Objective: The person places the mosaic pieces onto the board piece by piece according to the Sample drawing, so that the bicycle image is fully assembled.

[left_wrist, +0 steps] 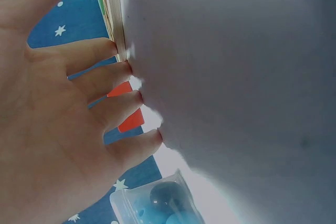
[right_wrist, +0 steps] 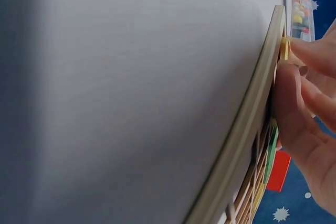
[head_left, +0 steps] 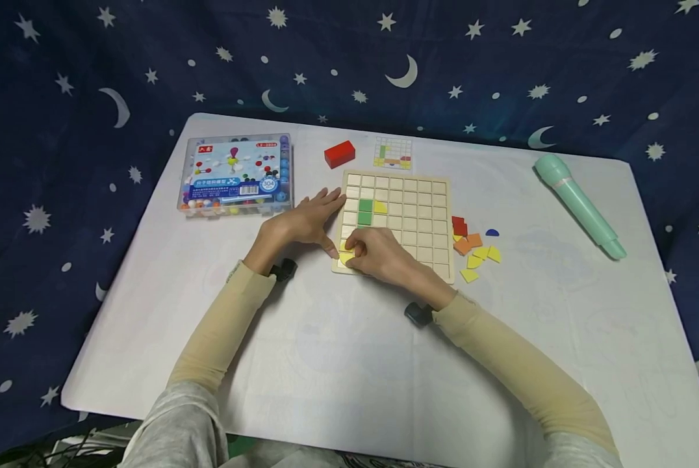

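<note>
A square wooden grid board point(head_left: 410, 211) lies on the table with two green squares point(head_left: 365, 212) and a yellow piece point(head_left: 380, 207) in its cells; part of another green piece shows under the right hand. At the board's near left corner, my right hand point(head_left: 381, 257) pinches a yellow tile point(right_wrist: 284, 49) with thumb and index finger, low over the cells. More yellow point(head_left: 345, 258) shows beside those fingertips, its outline partly hidden. My left hand point(head_left: 307, 220) rests with spread, straight fingers along the board's left edge. In the left wrist view, its fingertips point(left_wrist: 125, 67) touch the table.
Loose yellow tiles point(head_left: 477, 261), orange tiles point(head_left: 462, 246), red tiles point(head_left: 459, 225) and a blue half-round piece point(head_left: 492, 232) lie right of the board. Behind it are a red block point(head_left: 340, 155) and pattern card point(head_left: 392, 153). A bead box point(head_left: 235, 174) stands left, a green microphone point(head_left: 580, 205) right.
</note>
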Demonstrator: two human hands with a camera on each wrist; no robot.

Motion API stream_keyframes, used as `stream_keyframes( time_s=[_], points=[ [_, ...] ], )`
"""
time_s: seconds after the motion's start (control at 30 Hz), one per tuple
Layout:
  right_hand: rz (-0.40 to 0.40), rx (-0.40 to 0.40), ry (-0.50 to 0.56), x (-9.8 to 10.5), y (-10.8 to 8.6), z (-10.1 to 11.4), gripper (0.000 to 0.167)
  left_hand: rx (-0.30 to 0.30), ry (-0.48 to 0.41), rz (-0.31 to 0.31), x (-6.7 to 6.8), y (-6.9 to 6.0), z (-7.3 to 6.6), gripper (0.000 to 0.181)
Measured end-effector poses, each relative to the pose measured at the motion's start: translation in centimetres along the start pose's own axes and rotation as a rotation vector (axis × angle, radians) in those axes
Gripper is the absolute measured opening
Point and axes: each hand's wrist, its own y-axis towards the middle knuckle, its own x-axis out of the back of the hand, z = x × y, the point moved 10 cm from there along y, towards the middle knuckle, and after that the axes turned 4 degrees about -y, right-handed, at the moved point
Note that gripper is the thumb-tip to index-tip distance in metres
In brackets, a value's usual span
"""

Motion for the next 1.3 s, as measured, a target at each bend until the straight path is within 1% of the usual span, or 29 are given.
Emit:
stream_keyframes(
  time_s=[0.17,0.4,0.53,0.67,0.73,0.83,1.0,1.17,1.3],
  points=[
    [0.002,0.028,0.022,0.1,-0.1,-0.1,0.021,-0.003,0.014,-0.004,0.1,0.1,0.1,0.126],
    [0.004,0.062,0.017,0.3,-0.5,-0.1,0.017,-0.005,0.011,0.002,0.1,0.0,0.0,0.125],
    [-0.008,0.093,0.01,0.9,-1.3,-0.6,0.017,-0.002,0.01,0.006,0.0,0.0,0.0,0.125],
    [0.005,0.128,-0.001,1.4,-2.4,-1.3,0.02,0.005,0.009,0.005,0.0,0.0,0.0,0.125],
    [0.011,0.13,-0.004,1.6,-3.1,-1.9,0.021,0.007,0.005,0.008,0.0,0.0,0.0,0.125],
    [0.005,0.117,-0.005,2.1,-4.0,-2.8,0.023,0.01,0.001,0.008,0.0,0.0,-0.1,0.125],
    [-0.038,0.071,0.008,3.4,-5.6,-4.3,0.025,0.018,-0.002,0.006,-0.1,0.0,0.0,0.126],
    [-0.086,0.026,0.012,4.6,-7.2,-6.0,0.022,0.021,-0.005,0.006,-0.1,0.0,0.0,0.128],
    [-0.104,0.001,-0.005,5.2,-8.3,-7.4,0.02,0.018,-0.003,0.005,-0.2,0.1,0.0,0.128]
  ],
)
